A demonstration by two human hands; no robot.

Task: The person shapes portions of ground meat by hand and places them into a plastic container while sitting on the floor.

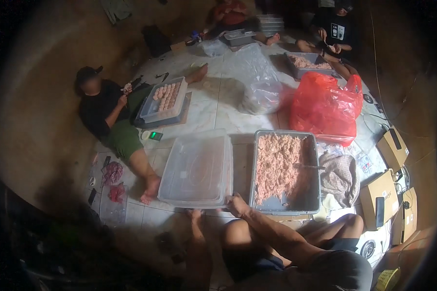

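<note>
A translucent plastic container (195, 167), its flat side facing up, lies in front of me over the tiled floor. My right hand (238, 205) grips its near right corner. At its near edge is my left hand (195, 214), with the fingers partly hidden beneath the plastic. To the right stands a grey plastic tub (284, 208) of pale pink minced meat (278, 165). A utensil handle (311, 166) sticks out of the meat over the tub's right rim. My bent knee is close to the tub's near side.
A red plastic bag (324, 109) and a crumpled cloth (338, 178) sit beside the tub. Clear plastic bags (260, 87) lie farther back. At left, a person holds meat beside a container of meatballs (167, 96). Cardboard boxes (380, 198) with phones and cables line the right.
</note>
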